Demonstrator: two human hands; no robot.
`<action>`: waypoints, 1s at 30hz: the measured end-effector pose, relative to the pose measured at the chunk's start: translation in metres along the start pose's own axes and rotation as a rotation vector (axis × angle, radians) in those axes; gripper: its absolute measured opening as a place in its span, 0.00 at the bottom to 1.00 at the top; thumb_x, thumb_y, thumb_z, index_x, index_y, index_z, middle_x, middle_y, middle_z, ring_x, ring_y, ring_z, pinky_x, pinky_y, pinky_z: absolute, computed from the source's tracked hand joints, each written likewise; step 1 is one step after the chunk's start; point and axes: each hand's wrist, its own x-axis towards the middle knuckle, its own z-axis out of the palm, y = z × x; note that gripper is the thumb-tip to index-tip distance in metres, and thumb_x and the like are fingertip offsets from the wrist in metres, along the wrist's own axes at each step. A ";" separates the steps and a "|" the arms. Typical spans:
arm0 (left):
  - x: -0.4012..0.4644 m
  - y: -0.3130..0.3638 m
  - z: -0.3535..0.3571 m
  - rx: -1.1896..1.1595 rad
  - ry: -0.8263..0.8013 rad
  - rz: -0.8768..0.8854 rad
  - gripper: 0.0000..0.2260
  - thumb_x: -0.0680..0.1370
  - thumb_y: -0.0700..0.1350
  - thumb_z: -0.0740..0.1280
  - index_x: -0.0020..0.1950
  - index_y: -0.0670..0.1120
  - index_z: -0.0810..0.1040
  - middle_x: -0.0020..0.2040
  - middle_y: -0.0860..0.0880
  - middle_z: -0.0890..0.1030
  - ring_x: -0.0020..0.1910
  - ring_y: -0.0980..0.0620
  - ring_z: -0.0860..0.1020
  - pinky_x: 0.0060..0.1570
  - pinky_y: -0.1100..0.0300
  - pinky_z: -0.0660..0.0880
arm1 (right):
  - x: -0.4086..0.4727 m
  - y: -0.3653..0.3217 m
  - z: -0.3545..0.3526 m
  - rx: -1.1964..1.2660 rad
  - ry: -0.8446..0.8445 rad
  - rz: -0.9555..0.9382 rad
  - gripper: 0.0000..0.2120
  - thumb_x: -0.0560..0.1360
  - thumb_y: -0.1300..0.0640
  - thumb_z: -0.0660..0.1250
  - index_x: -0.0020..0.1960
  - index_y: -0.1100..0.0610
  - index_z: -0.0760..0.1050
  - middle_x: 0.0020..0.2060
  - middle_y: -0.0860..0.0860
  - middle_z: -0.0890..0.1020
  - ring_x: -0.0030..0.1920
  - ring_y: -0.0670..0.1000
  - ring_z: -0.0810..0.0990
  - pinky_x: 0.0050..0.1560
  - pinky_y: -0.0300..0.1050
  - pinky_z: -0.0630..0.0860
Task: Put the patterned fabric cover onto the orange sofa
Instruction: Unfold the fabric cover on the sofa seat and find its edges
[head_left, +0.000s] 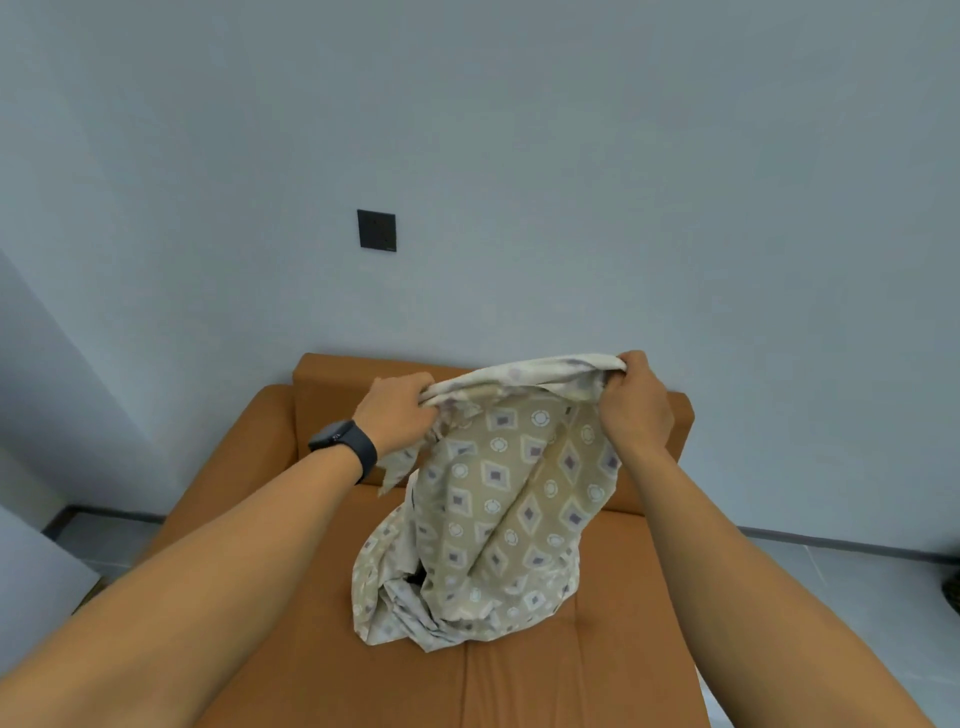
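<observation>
Cover: the patterned fabric cover (511, 499) hangs bunched from your two hands, its top hem stretched between them and its lower end heaped on the seat at about 6 o'clock from the hem.
Left hand: your left hand (397, 413), with a dark watch (345, 444) on the wrist, has its fingers curled round the gathered hem at the 9 o'clock end.
Right hand: your right hand (636, 402) pinches the hem in a closed fist at the 3 o'clock end, a little higher than the left.
Sofa: the orange sofa (597, 675) lies under and beyond the cloth; its backrest shows at 12 o'clock, just behind both hands, against the wall (519, 156).
Key relation: the held hem runs 9 to 3 o'clock, parallel to the backrest. The bulk of the cloth lies toward you, at 6 o'clock from both grips. Both hands sit near the backrest; neither is clearly closer.
Judgement: early stage, nothing spread yet. The next move likely calls for parting your hands along the hem line, then carrying it to 12 o'clock over the backrest.
Risk: the bundle may stay twisted; which face is out cannot be told.
Other: a dark wall plate (376, 230) at 11 o'clock.
</observation>
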 end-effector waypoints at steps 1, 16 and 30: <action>0.002 0.006 -0.008 -0.102 -0.018 0.018 0.06 0.80 0.43 0.63 0.44 0.45 0.73 0.38 0.46 0.78 0.39 0.43 0.76 0.37 0.52 0.66 | 0.002 0.002 0.001 -0.006 0.004 0.013 0.07 0.83 0.55 0.53 0.51 0.52 0.70 0.43 0.50 0.79 0.42 0.55 0.78 0.38 0.49 0.71; 0.021 0.069 -0.041 -0.072 0.010 0.193 0.15 0.74 0.50 0.69 0.59 0.55 0.71 0.43 0.51 0.80 0.41 0.48 0.78 0.39 0.52 0.76 | -0.032 -0.039 0.049 0.037 -0.318 -0.236 0.15 0.74 0.41 0.61 0.59 0.41 0.74 0.52 0.43 0.79 0.58 0.55 0.76 0.54 0.55 0.70; 0.015 -0.003 -0.033 0.021 -0.017 0.076 0.06 0.76 0.42 0.67 0.51 0.50 0.80 0.46 0.50 0.80 0.44 0.48 0.79 0.44 0.48 0.78 | -0.003 -0.052 0.004 0.520 -0.721 -0.126 0.14 0.74 0.42 0.73 0.54 0.48 0.80 0.48 0.45 0.85 0.47 0.45 0.84 0.50 0.44 0.81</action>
